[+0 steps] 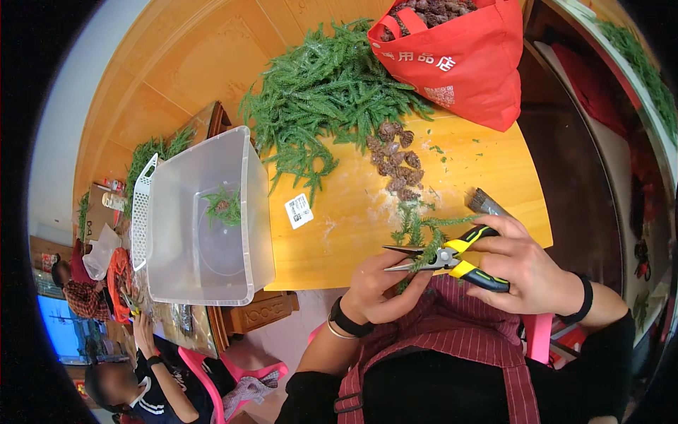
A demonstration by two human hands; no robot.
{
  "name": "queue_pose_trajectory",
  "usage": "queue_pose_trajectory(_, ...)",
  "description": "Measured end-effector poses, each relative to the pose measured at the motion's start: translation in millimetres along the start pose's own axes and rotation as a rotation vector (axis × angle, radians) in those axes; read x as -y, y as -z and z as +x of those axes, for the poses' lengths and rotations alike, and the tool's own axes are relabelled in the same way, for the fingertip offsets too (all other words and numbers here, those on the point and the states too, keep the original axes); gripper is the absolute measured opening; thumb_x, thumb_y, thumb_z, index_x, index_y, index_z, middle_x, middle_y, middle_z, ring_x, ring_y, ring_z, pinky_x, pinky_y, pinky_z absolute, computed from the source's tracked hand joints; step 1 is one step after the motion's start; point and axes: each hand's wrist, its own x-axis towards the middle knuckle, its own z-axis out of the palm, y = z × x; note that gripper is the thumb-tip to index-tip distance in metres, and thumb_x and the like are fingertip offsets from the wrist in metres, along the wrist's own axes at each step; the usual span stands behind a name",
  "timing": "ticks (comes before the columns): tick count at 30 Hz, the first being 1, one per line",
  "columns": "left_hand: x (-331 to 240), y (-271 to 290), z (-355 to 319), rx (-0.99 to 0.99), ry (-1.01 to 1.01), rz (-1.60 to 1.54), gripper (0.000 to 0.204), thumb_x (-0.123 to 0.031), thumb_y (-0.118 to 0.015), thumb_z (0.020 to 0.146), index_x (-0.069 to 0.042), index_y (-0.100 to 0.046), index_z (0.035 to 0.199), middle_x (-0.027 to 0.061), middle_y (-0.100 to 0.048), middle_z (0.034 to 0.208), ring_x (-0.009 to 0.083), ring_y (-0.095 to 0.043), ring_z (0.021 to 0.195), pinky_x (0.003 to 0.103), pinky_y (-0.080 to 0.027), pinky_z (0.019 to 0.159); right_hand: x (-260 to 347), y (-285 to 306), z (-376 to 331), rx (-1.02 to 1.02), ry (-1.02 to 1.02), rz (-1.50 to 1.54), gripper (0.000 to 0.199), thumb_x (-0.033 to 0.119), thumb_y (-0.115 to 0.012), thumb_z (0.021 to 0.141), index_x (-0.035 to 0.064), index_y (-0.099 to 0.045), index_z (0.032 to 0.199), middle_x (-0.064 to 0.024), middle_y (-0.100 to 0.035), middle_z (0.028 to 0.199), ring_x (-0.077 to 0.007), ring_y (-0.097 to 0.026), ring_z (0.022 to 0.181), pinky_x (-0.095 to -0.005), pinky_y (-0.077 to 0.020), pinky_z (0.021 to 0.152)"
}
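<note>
My left hand [381, 291] pinches a green artificial pine sprig [417, 230] over the table's near edge. In my right hand [526, 265] is a pair of needle-nose pliers [446, 258] with yellow and black handles. The pliers' jaws are parted around part of the sprig, close to my left fingertips. Just beyond the sprig lies a cluster of brown pine cones [395, 161]. Near my right hand sits a dark bundle of thin wires or bristles [482, 202]. My left fingers partly hide the sprig's lower end.
A big heap of green sprigs [328, 88] covers the table's far side, beside a red bag [470, 74] full of pine cones. At left stands a clear plastic bin [246, 212] holding a sprig with a cone [223, 205]. A white label [299, 211] lies nearby. Another person's hand [144, 333] works farther left.
</note>
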Motion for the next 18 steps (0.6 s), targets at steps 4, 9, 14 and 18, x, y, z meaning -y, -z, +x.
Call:
queue_pose_trajectory(4,-2.2,0.6,-1.7,0.04,0.05,0.057,0.017,0.008,-0.065,0.068,0.007,-0.066,0.084,0.0187,-0.063,0.086,0.0265,-0.063,0.079,0.03,-0.048,0.07,2.5,7.9,4.9,0.01,0.05,-0.139,0.026,0.018,-0.072,0.067,0.0029,-0.059,0.083,-0.0123,-0.057,0.091,-0.0373,-0.047,0.108,-0.0484,-0.0361,0.09)
queue_pose_trajectory(9,0.8,-3.1,-3.2,-0.026,0.005,0.003,0.017,0.007,-0.065,0.069,0.007,-0.065,0.086,0.0175,-0.063,0.086,0.0256,-0.062,0.082,0.031,-0.047,0.072,-1.9,-0.9,0.6,-0.003,0.032,-0.132,0.023,0.014,-0.071,0.066,0.0023,-0.057,0.08,-0.0115,-0.057,0.087,-0.0353,-0.049,0.103,-0.0427,-0.041,0.086)
queue_pose_trajectory(14,2.7,-5.1,-2.9,-0.056,-0.059,0.072,0.014,0.005,-0.065,0.067,0.006,-0.062,0.08,0.0174,-0.061,0.079,0.0312,-0.06,0.075,0.034,-0.049,0.064,-3.8,-1.9,1.4,0.036,0.027,-0.12,0.021,0.01,-0.07,0.066,0.0018,-0.053,0.077,-0.0113,-0.056,0.085,-0.0342,-0.051,0.096,-0.0382,-0.0443,0.082)
queue_pose_trajectory(18,8.9,-4.4,-8.1,-0.03,-0.153,0.123,0.018,0.007,-0.065,0.07,0.007,-0.064,0.088,0.0186,-0.062,0.091,0.0266,-0.06,0.084,0.032,-0.045,0.075,-7.2,-3.5,1.1,0.022,0.059,-0.161,0.022,0.01,-0.07,0.066,0.0017,-0.053,0.077,-0.0118,-0.055,0.082,-0.0335,-0.052,0.094,-0.039,-0.0444,0.081)
